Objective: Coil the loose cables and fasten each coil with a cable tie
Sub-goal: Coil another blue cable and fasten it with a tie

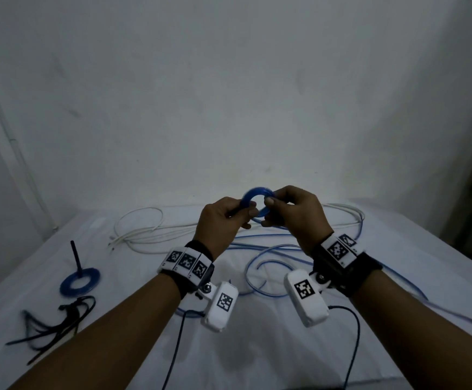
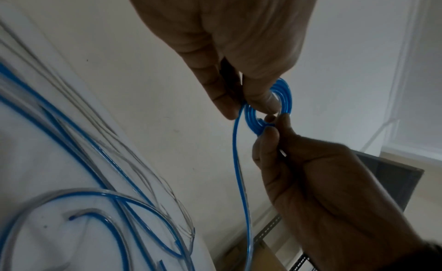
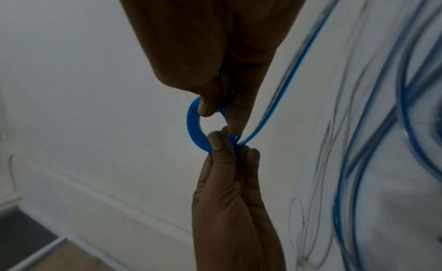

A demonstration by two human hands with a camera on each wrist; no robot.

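Note:
A small blue cable coil (image 1: 253,194) is held up over the table between both hands. My left hand (image 1: 250,212) pinches its left side with thumb and fingers; a thin dark strip (image 1: 236,211) shows in that grip, too dim to identify. My right hand (image 1: 270,204) pinches the coil's right side. In the left wrist view the coil (image 2: 287,93) trails one blue strand (image 2: 239,180) down to the table. The right wrist view shows the coil (image 3: 193,127) between the right hand's fingertips above and the left hand's below. Loose blue cable (image 1: 271,254) lies under my wrists.
A finished blue coil (image 1: 79,281) with a black tie standing upright lies at the left. A bunch of black cable ties (image 1: 54,325) sits nearer the front left. Loose white cable (image 1: 144,229) stretches across the back of the white table (image 1: 257,347). A wall stands behind.

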